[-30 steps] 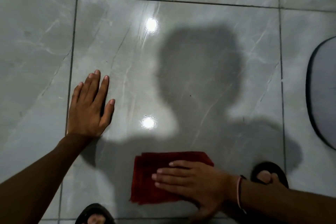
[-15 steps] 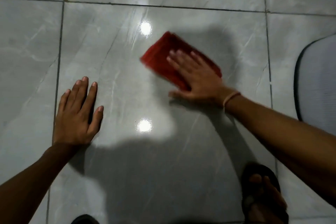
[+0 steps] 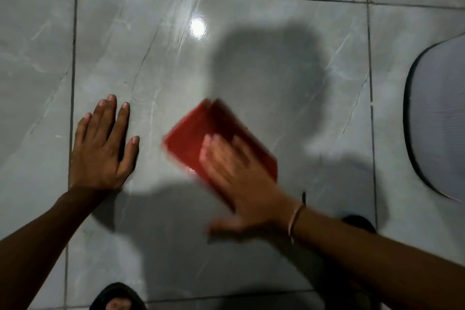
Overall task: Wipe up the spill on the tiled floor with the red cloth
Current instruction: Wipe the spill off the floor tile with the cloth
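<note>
Black sandal toes [image 3: 117,296] show at the bottom edge, nearest the camera. Just beyond, the right hand [image 3: 241,184] lies spread flat on the folded red cloth [image 3: 201,133], pressing it to the tiled floor [image 3: 327,70]; half a second ago the cloth was farther out by the light reflection [image 3: 198,26], so a stroke is coming back. Beside it, the left hand [image 3: 100,151] is splayed, palm down, bracing. No spill is discernible; wiping seems underway.

bare forearms, thin pale wristband [image 3: 295,219] on right wrist, dark sandals [image 3: 118,296].
</note>
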`<state>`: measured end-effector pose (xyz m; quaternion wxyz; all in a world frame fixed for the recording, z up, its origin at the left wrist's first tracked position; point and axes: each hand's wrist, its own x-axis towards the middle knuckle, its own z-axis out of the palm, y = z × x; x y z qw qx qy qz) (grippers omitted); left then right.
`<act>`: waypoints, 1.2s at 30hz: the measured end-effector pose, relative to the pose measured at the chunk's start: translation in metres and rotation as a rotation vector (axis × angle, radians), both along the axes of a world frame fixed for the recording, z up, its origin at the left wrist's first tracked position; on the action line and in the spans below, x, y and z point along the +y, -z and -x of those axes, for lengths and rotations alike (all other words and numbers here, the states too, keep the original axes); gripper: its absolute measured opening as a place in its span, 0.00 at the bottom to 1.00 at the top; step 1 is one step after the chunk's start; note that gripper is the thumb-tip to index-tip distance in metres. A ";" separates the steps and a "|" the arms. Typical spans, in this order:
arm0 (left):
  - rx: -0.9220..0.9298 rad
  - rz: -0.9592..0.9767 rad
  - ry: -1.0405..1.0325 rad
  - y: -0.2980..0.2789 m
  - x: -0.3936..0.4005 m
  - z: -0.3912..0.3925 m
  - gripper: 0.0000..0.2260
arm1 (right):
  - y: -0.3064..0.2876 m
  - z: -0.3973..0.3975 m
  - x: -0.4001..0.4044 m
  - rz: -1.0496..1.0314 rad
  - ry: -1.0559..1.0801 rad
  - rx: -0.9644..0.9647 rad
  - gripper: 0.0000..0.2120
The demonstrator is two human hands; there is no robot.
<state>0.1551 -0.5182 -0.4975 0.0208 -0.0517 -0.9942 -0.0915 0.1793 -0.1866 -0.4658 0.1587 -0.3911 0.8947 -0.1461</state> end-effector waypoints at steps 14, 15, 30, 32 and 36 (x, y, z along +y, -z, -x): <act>0.021 -0.009 0.011 0.006 -0.004 0.000 0.31 | 0.013 0.022 0.029 0.140 -0.169 0.075 0.49; 0.021 -0.007 0.014 0.006 -0.004 0.000 0.31 | 0.012 0.050 0.033 0.107 -0.052 0.113 0.49; 0.056 -0.011 0.024 0.010 -0.006 -0.001 0.31 | -0.009 0.100 0.075 0.016 0.905 0.018 0.52; 0.067 -0.006 0.027 0.009 -0.006 -0.001 0.31 | -0.008 0.011 0.046 0.001 0.629 -0.026 0.55; 0.052 -0.018 0.017 0.008 -0.004 -0.001 0.31 | 0.001 -0.128 0.027 -0.068 -0.080 -0.001 0.55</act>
